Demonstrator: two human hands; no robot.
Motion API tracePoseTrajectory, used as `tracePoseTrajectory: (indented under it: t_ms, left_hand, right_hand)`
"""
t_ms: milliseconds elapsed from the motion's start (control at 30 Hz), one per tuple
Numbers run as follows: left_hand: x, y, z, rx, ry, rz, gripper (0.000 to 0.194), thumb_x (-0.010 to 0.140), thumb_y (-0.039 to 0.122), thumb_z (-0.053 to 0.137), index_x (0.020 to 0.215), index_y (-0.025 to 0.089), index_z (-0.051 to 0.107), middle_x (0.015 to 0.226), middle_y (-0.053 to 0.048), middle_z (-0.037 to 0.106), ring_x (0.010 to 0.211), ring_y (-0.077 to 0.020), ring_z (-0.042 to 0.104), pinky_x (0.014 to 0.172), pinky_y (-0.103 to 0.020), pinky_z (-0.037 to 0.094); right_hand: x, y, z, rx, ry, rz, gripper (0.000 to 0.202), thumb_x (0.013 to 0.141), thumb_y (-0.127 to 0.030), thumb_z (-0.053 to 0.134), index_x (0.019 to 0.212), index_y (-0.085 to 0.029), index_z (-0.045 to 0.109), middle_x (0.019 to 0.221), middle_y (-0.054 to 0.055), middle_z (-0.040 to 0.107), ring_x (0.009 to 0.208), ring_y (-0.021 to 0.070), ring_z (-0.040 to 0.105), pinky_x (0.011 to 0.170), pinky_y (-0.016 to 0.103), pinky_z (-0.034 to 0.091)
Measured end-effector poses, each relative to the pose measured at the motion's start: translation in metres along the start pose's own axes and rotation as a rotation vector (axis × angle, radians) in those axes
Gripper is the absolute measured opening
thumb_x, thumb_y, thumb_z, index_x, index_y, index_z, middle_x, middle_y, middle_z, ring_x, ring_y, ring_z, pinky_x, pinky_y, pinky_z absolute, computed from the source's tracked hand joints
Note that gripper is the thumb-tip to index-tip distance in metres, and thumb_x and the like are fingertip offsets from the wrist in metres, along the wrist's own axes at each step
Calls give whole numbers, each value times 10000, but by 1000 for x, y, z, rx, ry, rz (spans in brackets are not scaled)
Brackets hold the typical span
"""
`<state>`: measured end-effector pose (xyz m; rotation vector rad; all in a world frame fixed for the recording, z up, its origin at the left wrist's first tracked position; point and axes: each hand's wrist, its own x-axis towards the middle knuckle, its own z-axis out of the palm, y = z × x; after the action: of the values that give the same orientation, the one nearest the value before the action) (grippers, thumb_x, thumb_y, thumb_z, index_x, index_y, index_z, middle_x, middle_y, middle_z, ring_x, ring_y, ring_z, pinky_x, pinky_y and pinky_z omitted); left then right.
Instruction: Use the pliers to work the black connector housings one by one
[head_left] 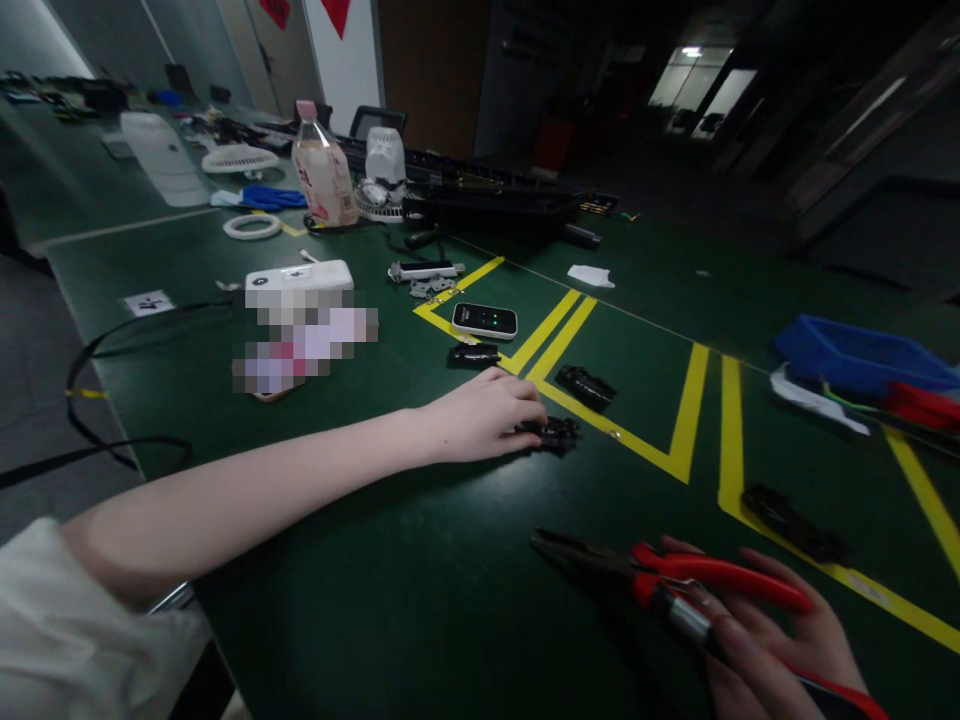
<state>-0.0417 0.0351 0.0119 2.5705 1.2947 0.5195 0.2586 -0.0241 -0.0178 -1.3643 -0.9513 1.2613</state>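
Note:
My left hand [487, 415] reaches across the green table, fingers closed over one end of a small black part [556, 434] that lies on the surface. The kind of part is too dark to make out. In my right hand [780, 640], at the lower right, is a pair of needle-nose pliers [600, 558] with red handles, jaws pointing left above the table. A silver and black cylinder [682, 615] shows along the lower handle; whether it belongs to the pliers I cannot tell. Similar black parts lie nearby: one [585, 386] beyond my left fingers, another [474, 355] behind the hand.
Yellow tape [630, 430] marks the table. A black and white device [484, 320] with green lights lies past my left hand. Another black part [795, 525] is at right, before a blue tray [862, 355]. A drink bottle [324, 170] and white power bank [300, 277] stand left.

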Motion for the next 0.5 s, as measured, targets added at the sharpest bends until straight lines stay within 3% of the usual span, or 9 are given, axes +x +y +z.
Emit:
tracePoseTrajectory:
  t_ms: [267, 500]
  left_hand:
    - [-20, 21, 2, -44, -81, 189, 182, 958, 302, 609, 1035, 170, 709, 1159, -82, 656, 1048, -211, 615, 984, -376, 415]
    - [-37, 34, 3, -129, -109, 212, 122, 912, 280, 687, 962, 169, 687, 1090, -56, 699, 971, -194, 651, 890, -345, 484]
  right_hand:
    - [-6, -5, 6, -4, -100, -24, 772, 578, -426, 866, 1224, -259, 478, 1079, 112, 719, 997, 297, 713, 814, 424, 626]
    - [-8, -8, 6, 5, -160, -36, 696, 586, -504, 825, 1145, -254, 494, 972, 103, 732, 838, 293, 727, 707, 451, 623]
